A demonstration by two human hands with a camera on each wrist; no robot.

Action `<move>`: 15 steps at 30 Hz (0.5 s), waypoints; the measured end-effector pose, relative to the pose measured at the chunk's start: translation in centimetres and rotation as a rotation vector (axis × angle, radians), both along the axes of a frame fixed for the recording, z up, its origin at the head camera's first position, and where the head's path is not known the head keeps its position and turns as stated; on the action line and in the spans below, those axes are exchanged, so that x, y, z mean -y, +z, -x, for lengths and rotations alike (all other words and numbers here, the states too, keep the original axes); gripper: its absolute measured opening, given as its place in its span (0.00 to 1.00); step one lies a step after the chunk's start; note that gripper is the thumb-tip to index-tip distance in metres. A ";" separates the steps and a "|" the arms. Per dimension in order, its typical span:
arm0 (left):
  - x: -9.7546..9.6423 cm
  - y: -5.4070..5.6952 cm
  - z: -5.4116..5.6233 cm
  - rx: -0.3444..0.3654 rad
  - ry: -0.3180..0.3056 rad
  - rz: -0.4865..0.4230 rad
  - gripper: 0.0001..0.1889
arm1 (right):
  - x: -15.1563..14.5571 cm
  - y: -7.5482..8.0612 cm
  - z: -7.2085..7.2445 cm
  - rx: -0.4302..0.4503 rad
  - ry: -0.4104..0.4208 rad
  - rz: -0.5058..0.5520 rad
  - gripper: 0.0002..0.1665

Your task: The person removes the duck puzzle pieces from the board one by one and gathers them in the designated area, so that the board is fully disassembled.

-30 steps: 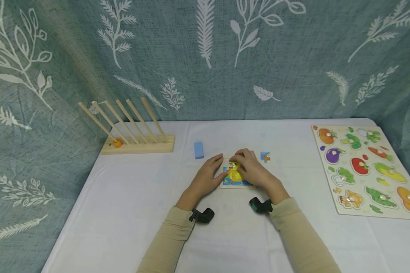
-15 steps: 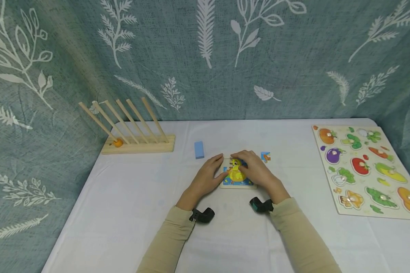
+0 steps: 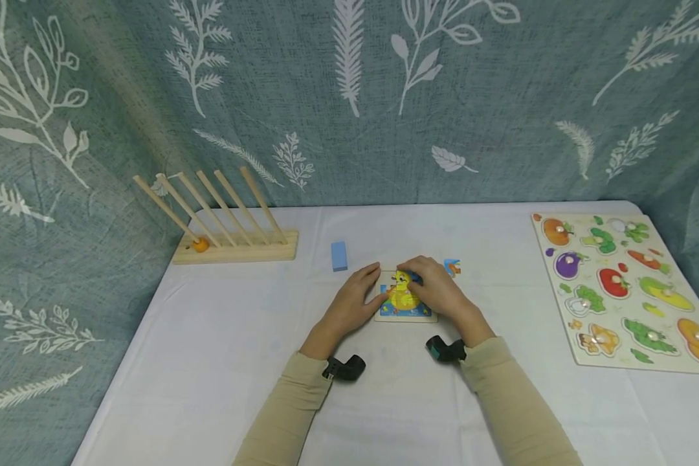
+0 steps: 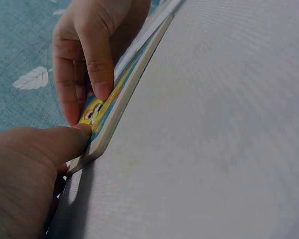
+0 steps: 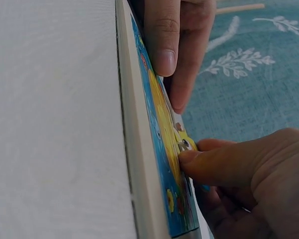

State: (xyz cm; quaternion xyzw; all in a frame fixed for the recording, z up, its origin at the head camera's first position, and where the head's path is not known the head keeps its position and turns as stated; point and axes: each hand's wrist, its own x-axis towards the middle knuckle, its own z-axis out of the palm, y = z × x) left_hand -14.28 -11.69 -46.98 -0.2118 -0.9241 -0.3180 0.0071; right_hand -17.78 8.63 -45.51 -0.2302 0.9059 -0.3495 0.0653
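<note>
A small wooden jigsaw puzzle (image 3: 405,320) with a yellow duck-like figure on blue lies between my hands. My left hand (image 3: 351,303) grips its left side, the thumb resting on the picture and the fingers along the edge. With thumb and fingers, my right hand (image 3: 439,289) pinches a puzzle piece (image 5: 186,143) showing the yellow head and eye. That piece sits at the upper part of the picture; whether it lies fully flat is unclear. Just beyond the right hand, a loose blue-and-orange puzzle piece (image 3: 452,267) lies on the cloth.
A blue block (image 3: 339,256) stands behind the left hand. At the back left is a wooden peg rack (image 3: 235,252) with an orange bead (image 3: 200,244). A vegetable peg puzzle board (image 3: 602,317) lies at the right. A patterned curtain (image 3: 384,162) hangs behind the table.
My right hand has brought the head piece into line with the yellow body, its fingers shifting slightly right and flatter. The left hand has stayed in place.
</note>
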 end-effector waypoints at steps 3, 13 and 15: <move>0.0 0.1 0.0 0.005 0.003 0.001 0.32 | -0.1 0.1 0.0 0.006 0.002 -0.014 0.22; 0.0 0.1 0.0 0.015 0.007 0.012 0.32 | -1.9 1.4 0.0 0.022 -0.033 0.020 0.22; 0.0 0.1 -0.1 0.010 0.005 0.016 0.32 | -2.6 1.4 0.2 0.028 -0.056 0.031 0.21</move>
